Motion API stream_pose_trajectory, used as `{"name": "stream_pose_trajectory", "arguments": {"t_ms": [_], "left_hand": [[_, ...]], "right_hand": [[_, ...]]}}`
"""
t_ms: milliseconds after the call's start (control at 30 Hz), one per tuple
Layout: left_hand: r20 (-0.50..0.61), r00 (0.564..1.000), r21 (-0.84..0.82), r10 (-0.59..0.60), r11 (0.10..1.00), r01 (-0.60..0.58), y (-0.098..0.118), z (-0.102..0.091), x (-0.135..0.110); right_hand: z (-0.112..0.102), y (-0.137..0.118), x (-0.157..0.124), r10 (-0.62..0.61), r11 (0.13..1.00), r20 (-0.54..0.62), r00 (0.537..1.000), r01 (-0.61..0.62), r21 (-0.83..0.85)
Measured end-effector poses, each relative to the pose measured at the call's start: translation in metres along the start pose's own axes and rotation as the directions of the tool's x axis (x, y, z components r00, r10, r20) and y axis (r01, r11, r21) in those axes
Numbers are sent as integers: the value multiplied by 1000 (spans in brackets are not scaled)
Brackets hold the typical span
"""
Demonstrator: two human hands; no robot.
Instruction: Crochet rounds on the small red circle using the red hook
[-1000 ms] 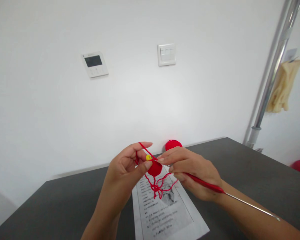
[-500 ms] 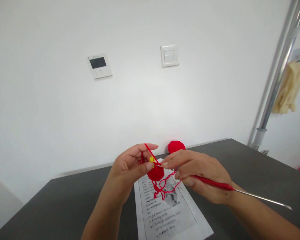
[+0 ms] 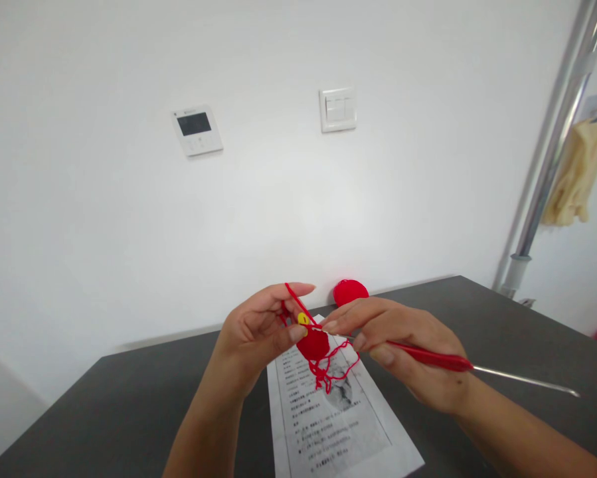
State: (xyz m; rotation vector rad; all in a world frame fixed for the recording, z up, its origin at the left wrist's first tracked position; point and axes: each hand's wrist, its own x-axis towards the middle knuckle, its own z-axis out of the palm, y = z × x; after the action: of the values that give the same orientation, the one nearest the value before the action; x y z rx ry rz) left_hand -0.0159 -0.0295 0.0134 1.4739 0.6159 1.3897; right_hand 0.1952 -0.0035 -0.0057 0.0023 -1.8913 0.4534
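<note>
Partly hidden crochet (image 3: 314,344), hook (image 3: 430,358) covered midway

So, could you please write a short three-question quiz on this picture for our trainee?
1. Which hand holds the red-handled hook?
2. True or false: the ball of red yarn lies on top of the printed sheet.
3. The left hand pinches the red crocheted piece. What colour is the small marker by its thumb? A) blue B) yellow C) green

Key:
1. The right hand.
2. False; it sits beyond the sheet, by the wall.
3. B.
</note>
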Motion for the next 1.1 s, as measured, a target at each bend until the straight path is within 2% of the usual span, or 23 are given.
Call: {"name": "stream_pose_trajectory", "arguments": {"t_ms": [100, 300, 467, 667, 933, 1100], "left_hand": [[52, 998, -20, -48, 999, 49, -1, -2, 2], [-11, 990, -33, -139, 990, 138, 3, 1, 3], [-10, 989, 2, -146, 989, 146, 7, 2, 0], [-32, 992, 131, -124, 983, 127, 9, 1, -1], [-91, 992, 229, -92, 967, 111, 9, 5, -1], [-151, 988, 376, -9, 924, 66, 12, 10, -5]], "right_hand": [[5, 1, -3, 53, 999, -86, 995, -52, 15], [6, 3, -5, 18, 999, -106, 994, -21, -27], [-2, 7, -3, -29, 999, 27, 999, 30, -19], [-15, 8, 5, -114, 991, 223, 968, 127, -43], [-17, 4, 7, -96, 973, 264, 960, 146, -179], [-12, 2, 6, -125, 954, 256, 958, 188, -235]]}}
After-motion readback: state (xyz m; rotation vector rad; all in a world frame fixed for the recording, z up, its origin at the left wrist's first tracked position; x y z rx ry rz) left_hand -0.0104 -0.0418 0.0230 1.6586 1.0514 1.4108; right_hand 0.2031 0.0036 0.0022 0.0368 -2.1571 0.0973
